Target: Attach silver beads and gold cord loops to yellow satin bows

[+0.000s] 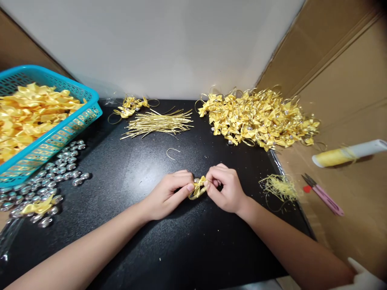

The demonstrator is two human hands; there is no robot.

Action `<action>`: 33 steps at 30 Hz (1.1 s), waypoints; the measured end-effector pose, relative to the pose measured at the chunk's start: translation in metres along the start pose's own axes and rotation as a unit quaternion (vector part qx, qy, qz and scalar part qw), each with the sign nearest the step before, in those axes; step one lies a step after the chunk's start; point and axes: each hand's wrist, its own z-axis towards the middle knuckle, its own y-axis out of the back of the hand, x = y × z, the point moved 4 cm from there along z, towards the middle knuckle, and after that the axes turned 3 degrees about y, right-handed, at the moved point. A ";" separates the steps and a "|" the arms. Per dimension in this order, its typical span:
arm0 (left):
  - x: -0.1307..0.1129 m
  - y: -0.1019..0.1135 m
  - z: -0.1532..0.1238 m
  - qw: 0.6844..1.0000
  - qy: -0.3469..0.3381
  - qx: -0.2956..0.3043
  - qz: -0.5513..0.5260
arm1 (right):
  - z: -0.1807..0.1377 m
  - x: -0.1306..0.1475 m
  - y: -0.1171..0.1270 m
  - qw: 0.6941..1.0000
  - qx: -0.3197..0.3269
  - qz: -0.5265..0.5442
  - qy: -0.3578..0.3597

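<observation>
Between my hands, just over the black tabletop [142, 237], is a yellow ribbon bow [199, 183] with a gold cord loop and a silver bell behind it. My left hand [173, 191] pinches the bow's left side between thumb and fingers. From the other side, my right hand [225, 187] is closed at the bow's right edge, thumb and forefinger together on it. The fingertips hide part of the bow and cord. A short curved piece of cord [173, 153] lies on the table beyond my left hand.
At left stands a blue basket [87, 100] of yellow bows, with silver bells [60, 169] beside it. Gold cords [160, 123] lie at the back, near a heap of belled bows [256, 119]. Cord scraps [279, 187], pink-handled snips [328, 199] and a roll [347, 155] are at right.
</observation>
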 end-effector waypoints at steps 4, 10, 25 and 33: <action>0.002 -0.001 0.000 1.000 0.013 0.014 0.003 | 0.000 0.001 -0.001 0.998 0.045 -0.043 -0.012; 0.003 0.001 -0.001 0.999 0.032 -0.002 -0.022 | -0.001 0.000 -0.005 0.998 0.023 -0.046 -0.029; 0.006 -0.003 -0.004 0.977 0.137 -0.156 -0.042 | -0.005 -0.005 -0.016 0.979 -0.064 0.140 -0.136; 0.012 -0.004 -0.005 0.967 0.151 -0.180 -0.096 | -0.005 -0.008 -0.012 0.960 -0.038 0.236 -0.143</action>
